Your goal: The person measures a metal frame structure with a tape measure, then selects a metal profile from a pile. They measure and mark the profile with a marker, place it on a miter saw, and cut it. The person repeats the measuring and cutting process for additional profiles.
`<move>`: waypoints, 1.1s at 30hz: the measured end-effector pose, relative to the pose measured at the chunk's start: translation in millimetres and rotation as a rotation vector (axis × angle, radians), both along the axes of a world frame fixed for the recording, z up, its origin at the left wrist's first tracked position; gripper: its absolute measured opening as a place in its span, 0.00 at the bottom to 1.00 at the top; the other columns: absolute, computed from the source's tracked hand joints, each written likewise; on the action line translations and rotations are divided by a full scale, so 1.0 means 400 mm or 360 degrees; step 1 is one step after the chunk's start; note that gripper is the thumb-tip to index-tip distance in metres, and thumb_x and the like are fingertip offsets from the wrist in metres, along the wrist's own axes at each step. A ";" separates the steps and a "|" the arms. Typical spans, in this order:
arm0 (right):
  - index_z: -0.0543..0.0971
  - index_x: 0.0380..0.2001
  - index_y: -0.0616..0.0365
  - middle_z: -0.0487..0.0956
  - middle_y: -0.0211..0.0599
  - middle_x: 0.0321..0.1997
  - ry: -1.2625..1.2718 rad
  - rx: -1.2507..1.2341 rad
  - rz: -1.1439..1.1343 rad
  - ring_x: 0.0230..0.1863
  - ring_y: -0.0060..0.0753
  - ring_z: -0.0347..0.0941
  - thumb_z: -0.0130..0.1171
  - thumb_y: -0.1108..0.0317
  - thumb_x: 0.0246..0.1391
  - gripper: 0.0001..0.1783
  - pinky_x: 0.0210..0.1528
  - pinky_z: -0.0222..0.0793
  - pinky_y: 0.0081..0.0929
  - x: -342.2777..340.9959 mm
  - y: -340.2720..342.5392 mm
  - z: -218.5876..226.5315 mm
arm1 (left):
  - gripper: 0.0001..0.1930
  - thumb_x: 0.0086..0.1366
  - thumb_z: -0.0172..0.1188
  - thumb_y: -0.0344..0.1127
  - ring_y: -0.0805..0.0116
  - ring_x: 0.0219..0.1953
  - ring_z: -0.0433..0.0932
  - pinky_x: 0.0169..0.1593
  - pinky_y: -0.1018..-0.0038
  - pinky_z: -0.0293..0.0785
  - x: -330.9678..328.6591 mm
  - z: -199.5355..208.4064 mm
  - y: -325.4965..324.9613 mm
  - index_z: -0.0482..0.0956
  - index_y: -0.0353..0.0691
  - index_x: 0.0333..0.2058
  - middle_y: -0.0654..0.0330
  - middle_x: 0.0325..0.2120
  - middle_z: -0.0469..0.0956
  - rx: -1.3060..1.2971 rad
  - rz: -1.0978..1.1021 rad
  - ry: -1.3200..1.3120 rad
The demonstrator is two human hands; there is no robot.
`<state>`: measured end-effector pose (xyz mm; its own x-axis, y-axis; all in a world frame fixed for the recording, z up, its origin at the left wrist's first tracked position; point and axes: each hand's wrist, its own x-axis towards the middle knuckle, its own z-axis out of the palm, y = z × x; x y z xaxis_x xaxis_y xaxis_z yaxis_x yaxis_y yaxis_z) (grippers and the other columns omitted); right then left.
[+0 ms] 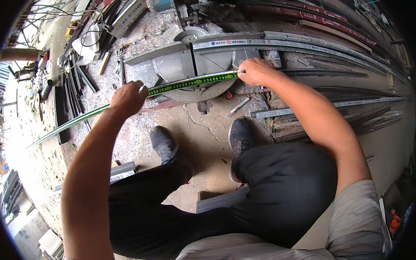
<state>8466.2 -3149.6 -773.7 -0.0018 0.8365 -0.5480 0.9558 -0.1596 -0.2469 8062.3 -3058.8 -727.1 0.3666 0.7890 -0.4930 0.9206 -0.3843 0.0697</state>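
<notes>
A measuring tape blade (189, 83), black with green markings, stretches across between my hands. My right hand (255, 72) is closed, pinching the blade near the saw's right side. My left hand (128, 99) is closed round it lower down at the left. Past my left hand a thin greenish strip (69, 125) runs on toward the lower left; I cannot tell whether it is all tape. Just beyond the blade lies the round grey base of a cutting saw (174, 64), with a dark slot through it. A long silvery metal profile (240, 43) rests across its far right part.
Stacked metal profiles (334, 52) fill the right side. Loose dark strips (74, 83) lie at left. A white marker (240, 106) and a small red round thing (228, 95) are on the floor near my shoes (240, 134). A short grey profile (223, 200) lies between my legs.
</notes>
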 end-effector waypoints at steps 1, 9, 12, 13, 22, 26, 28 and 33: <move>0.87 0.45 0.50 0.86 0.50 0.46 -0.0005 -0.0034 -0.0007 0.53 0.58 0.82 0.57 0.53 0.64 0.17 0.56 0.76 0.51 0.006 0.000 0.005 | 0.21 0.74 0.52 0.52 0.41 0.49 0.83 0.55 0.48 0.76 -0.027 0.007 0.016 0.84 0.41 0.46 0.44 0.45 0.85 -0.0029 -0.0045 -0.0014; 0.88 0.46 0.48 0.86 0.46 0.50 -0.0046 -0.0216 -0.0042 0.57 0.53 0.81 0.57 0.58 0.61 0.16 0.61 0.74 0.50 -0.008 0.019 0.052 | 0.29 0.77 0.48 0.60 0.41 0.52 0.83 0.59 0.51 0.75 -0.144 -0.043 0.079 0.84 0.38 0.52 0.42 0.47 0.85 -0.0321 -0.0023 -0.0164; 0.87 0.49 0.45 0.86 0.47 0.51 -0.0076 -0.0221 0.0016 0.58 0.54 0.81 0.58 0.52 0.63 0.18 0.61 0.74 0.50 -0.003 0.019 0.049 | 0.31 0.77 0.49 0.62 0.40 0.50 0.83 0.57 0.51 0.75 -0.139 -0.087 0.100 0.85 0.35 0.49 0.39 0.43 0.85 -0.0449 0.0106 -0.0189; 0.87 0.49 0.45 0.86 0.47 0.51 -0.0070 -0.0288 0.0003 0.58 0.54 0.80 0.58 0.51 0.64 0.18 0.62 0.74 0.50 -0.006 0.027 0.052 | 0.32 0.77 0.49 0.62 0.40 0.49 0.83 0.56 0.52 0.75 -0.140 -0.101 0.103 0.85 0.35 0.48 0.38 0.42 0.85 -0.0491 0.0123 -0.0187; 0.86 0.50 0.45 0.86 0.47 0.48 -0.0080 -0.0415 -0.0035 0.56 0.56 0.81 0.57 0.46 0.65 0.21 0.60 0.73 0.53 -0.008 0.044 0.053 | 0.26 0.73 0.63 0.53 0.62 0.38 0.80 0.44 0.63 0.76 -0.172 -0.142 0.133 0.85 0.28 0.44 0.50 0.34 0.84 -0.0658 0.0291 -0.0523; 0.86 0.48 0.47 0.86 0.47 0.47 -0.0104 -0.0445 -0.0101 0.54 0.55 0.81 0.58 0.46 0.65 0.21 0.60 0.72 0.52 -0.028 0.042 0.068 | 0.26 0.73 0.64 0.54 0.63 0.36 0.80 0.43 0.63 0.75 -0.177 -0.145 0.133 0.84 0.28 0.43 0.52 0.33 0.83 -0.0660 0.0310 -0.0532; 0.86 0.47 0.47 0.86 0.46 0.47 -0.0132 -0.0445 -0.0081 0.54 0.55 0.81 0.58 0.45 0.65 0.21 0.59 0.73 0.52 -0.029 0.036 0.069 | 0.28 0.72 0.66 0.55 0.64 0.35 0.80 0.41 0.63 0.76 -0.182 -0.154 0.129 0.85 0.28 0.42 0.52 0.31 0.84 -0.0610 0.0320 -0.0586; 0.87 0.46 0.49 0.85 0.47 0.49 -0.0194 -0.0397 0.0023 0.55 0.54 0.81 0.60 0.47 0.65 0.20 0.58 0.74 0.52 -0.057 0.005 0.062 | 0.29 0.70 0.67 0.56 0.62 0.33 0.81 0.40 0.62 0.76 -0.189 -0.168 0.128 0.84 0.27 0.40 0.50 0.30 0.85 -0.0556 0.0336 -0.0606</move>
<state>8443.6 -3147.8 -748.7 0.0660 0.6760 -0.7340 0.9786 -0.1874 -0.0845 7986.8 -3007.6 -794.4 0.4215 0.6779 -0.6023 0.8601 -0.0885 0.5024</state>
